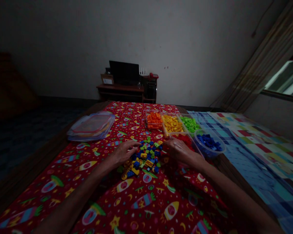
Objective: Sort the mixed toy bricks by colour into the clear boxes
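A loose pile of blue, yellow and green toy building bricks (148,154) lies on the red patterned cloth (107,188). At the pile's left edge is my left hand (124,152), its thumb and fingers apart and nothing visible held in it. On the other side, my right hand (178,149) hangs between the pile and the box of red bricks (185,139), partly covering that box. Its fingers are bunched together and point down to the left; whatever they hold, if anything, is hidden.
Behind my right hand stand clear boxes of orange bricks (154,119), yellow bricks (172,124) and green bricks (189,123). A round tub (223,149) of blue bricks is at the right. Stacked clear lids (91,126) lie on the left. A monitor (124,73) stands by the far wall.
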The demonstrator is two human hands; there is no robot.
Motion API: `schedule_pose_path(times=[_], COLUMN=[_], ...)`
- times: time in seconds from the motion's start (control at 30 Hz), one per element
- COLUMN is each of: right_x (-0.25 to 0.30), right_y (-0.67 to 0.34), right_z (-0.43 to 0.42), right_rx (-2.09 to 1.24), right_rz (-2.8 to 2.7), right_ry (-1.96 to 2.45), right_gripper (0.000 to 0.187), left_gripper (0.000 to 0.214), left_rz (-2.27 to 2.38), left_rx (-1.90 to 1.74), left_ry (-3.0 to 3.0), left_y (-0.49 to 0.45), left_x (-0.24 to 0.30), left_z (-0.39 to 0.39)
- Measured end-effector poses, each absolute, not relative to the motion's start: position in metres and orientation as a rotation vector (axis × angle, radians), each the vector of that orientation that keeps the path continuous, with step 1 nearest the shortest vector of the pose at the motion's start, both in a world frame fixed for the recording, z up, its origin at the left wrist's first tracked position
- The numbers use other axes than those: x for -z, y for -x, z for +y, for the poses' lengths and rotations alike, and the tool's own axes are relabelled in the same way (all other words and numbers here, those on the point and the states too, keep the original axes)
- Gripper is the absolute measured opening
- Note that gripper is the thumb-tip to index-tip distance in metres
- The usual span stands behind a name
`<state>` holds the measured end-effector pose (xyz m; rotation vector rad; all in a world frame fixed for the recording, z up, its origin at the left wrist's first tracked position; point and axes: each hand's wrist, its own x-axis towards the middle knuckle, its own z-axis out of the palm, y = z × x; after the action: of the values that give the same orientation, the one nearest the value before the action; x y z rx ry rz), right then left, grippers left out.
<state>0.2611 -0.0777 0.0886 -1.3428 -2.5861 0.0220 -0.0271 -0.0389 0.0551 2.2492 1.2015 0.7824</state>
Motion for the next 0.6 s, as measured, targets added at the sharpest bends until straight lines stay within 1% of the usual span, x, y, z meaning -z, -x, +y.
schedule_pose_path(times=[0.13, 0.23, 0.3, 0.37, 0.47, 0.53, 0.6], right_x=[-0.105, -0.110, -0.112, -0.111, -0.107, -0.103, -0.098], right_y=[-0.282, -0.291, -0.296, -0.305, -0.326, -0.336, -0.333], right_z=[-0.071, -0.065, -0.065, -0.069, -0.076, -0.079, -0.082], right_rx=[-0.325, -0.492, -0.501, -0.426, -0.169, 0.033, 0.130], right_rz=[-2.300, -2.149, -2.142, -2.162, -2.133, -2.093, -2.081], right_ry=[1.313, 1.343, 1.358, 1.404, 1.501, 1.456, 1.330], right_gripper=[0.036, 0.030, 0.027, 0.026, 0.029, 0.033, 0.034], left_gripper=[0.038, 0.039, 0.039, 0.039, 0.039, 0.040, 0.042], left_rz=[1.207, 1.214, 1.206, 1.196, 1.200, 1.208, 1.208], left_rx=[-0.738, -0.709, -0.691, -0.684, -0.693, -0.701, -0.701], left_ry=[-2.273, -2.273, -2.272, -2.276, -2.280, -2.280, -2.280], left_y=[0.026, 0.024, 0.023, 0.023, 0.026, 0.029, 0.034], left_x=[-0.056, -0.057, -0.058, -0.059, -0.058, -0.056, -0.055], left_z=[-0.039, -0.039, -0.040, -0.040, -0.039, -0.036, -0.032])
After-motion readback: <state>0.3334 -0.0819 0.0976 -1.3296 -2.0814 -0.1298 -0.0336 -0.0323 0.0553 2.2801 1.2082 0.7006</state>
